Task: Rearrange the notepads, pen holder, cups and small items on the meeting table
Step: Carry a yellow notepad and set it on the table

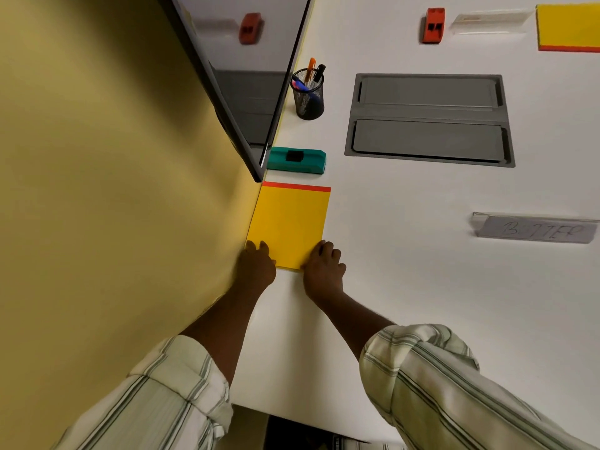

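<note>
I see the wall (pixel 113 190) hemming the left; beyond the notepad (pixel 290 225), the green eraser (pixel 297 160) and pen holder (pixel 307 95) block, while bare table (pixel 406 254) lies open rightward

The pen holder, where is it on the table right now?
In the head view the black mesh pen holder stands upright at the table's left edge by the wall, beyond the teal eraser and left of the grey cable hatch.

second notepad (pixel 568 26) cropped, name card (pixel 535 229) blurred
</note>
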Available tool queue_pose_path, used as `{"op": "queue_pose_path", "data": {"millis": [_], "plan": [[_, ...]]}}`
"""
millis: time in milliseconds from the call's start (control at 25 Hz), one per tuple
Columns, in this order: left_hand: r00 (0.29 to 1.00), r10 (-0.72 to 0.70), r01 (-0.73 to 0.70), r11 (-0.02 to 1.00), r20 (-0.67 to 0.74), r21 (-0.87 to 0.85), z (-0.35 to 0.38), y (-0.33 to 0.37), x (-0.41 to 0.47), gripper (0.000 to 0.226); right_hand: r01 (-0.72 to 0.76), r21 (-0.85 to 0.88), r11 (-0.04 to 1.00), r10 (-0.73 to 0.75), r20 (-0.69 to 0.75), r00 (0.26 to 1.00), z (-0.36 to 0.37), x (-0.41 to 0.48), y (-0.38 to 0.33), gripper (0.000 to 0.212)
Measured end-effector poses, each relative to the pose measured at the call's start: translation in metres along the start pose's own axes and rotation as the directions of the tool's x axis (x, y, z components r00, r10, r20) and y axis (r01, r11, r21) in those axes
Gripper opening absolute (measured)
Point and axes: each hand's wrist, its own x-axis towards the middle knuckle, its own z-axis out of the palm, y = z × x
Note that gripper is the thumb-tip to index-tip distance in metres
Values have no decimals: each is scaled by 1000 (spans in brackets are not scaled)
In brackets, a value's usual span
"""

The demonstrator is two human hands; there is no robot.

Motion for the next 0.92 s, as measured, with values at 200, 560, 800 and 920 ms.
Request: {"op": "queue_pose_path", "data": {"millis": [200,560,800,920], "plan": [[999,3,-7,992,-37,-125,-4,3,-5,57,50,26,998,-50,2,999,-4,-3,10,67],[956,128,-191,955,-265,-227,-2,44,-52,52,72,101,992,-72,-4,997,-32,-41,50,62],[931,230,-300,924,-283,-236,-7,70,-114,56,-29,45,999,35,-135,990,-68,-100,57,62],[910,284,-366,894,-302,-260,-9,76,-146,56,-33,55,998,44,-216,975,-79,-134,54,61]]}}
